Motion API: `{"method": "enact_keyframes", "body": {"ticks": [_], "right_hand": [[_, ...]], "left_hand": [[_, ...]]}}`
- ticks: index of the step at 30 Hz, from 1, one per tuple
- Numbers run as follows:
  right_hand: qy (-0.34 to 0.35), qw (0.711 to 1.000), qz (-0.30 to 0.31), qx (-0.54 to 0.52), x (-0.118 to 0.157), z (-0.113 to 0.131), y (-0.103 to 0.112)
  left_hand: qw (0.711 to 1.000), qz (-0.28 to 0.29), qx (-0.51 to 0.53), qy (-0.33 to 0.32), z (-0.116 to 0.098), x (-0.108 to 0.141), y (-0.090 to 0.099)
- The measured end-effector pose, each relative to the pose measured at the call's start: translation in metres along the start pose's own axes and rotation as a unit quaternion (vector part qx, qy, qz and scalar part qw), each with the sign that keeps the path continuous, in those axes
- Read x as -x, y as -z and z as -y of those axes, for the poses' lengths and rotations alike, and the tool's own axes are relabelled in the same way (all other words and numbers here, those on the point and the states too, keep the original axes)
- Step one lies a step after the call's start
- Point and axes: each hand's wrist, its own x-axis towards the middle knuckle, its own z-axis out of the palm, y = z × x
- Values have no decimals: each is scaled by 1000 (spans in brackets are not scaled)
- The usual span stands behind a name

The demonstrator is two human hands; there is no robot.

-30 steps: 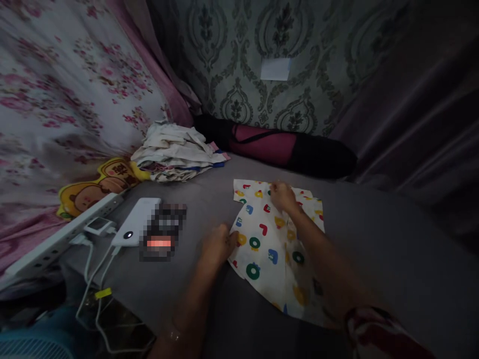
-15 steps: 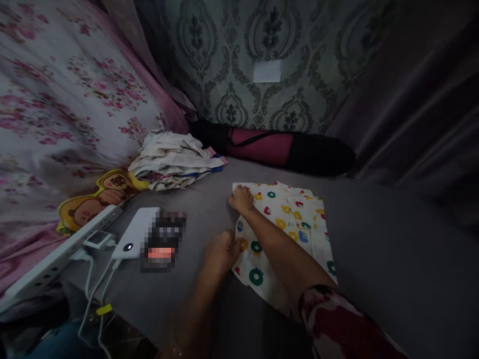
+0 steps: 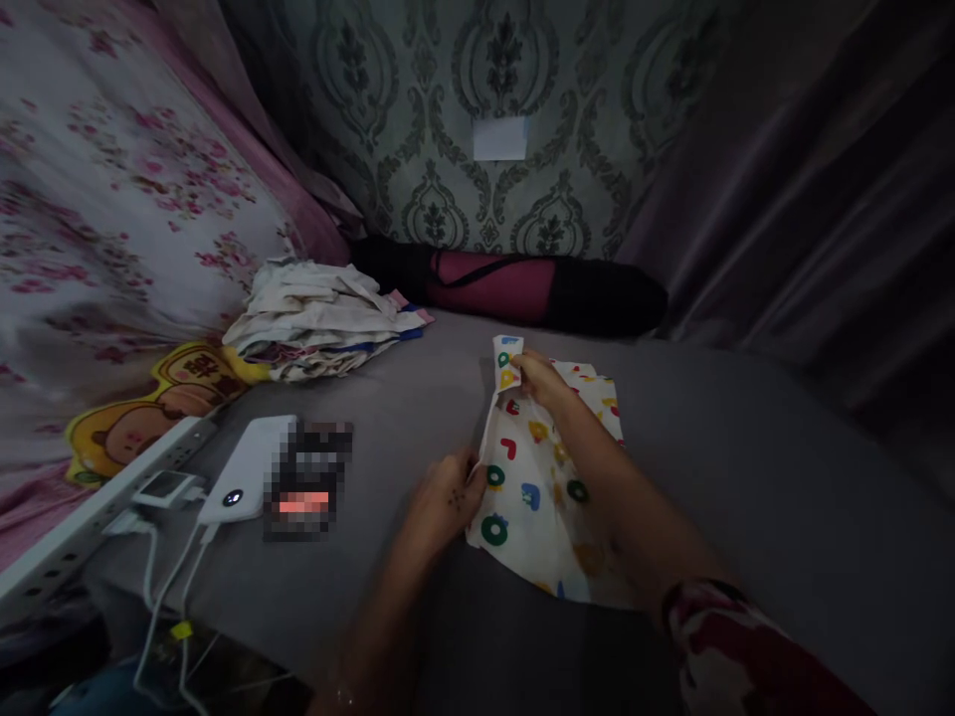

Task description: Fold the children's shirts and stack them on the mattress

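A white cloth (image 3: 522, 507) printed with coloured letters lies on the grey sheet, partly under my right forearm. My right hand (image 3: 543, 380) is closed on its far left corner, where a narrow strip is raised and folded over. Lower down the same side, my left hand (image 3: 448, 494) pinches the cloth's left edge between thumb and fingers. Between the two hands that edge stands up off the sheet in a fold. My right forearm hides part of the cloth's right side.
A heap of pale folded cloths (image 3: 313, 308) lies at the back left. Along the wall rests a long black and maroon bag (image 3: 492, 285). At left are a white power bank (image 3: 250, 467), a blurred-out dark object (image 3: 309, 482), a power strip (image 3: 96, 507), cables and a yellow cartoon cushion (image 3: 134, 423).
My right hand has drawn the far left corner inward to the right, turning the edge over. My left hand stays at the near left edge. The view has shifted slightly right.
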Motion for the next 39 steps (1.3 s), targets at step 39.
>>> {"method": "enact_keyframes", "body": {"ticks": [39], "right_hand": [[205, 750, 58, 626, -11, -49, 47]], "left_hand": [[956, 34, -155, -245, 2, -3, -71]]}}
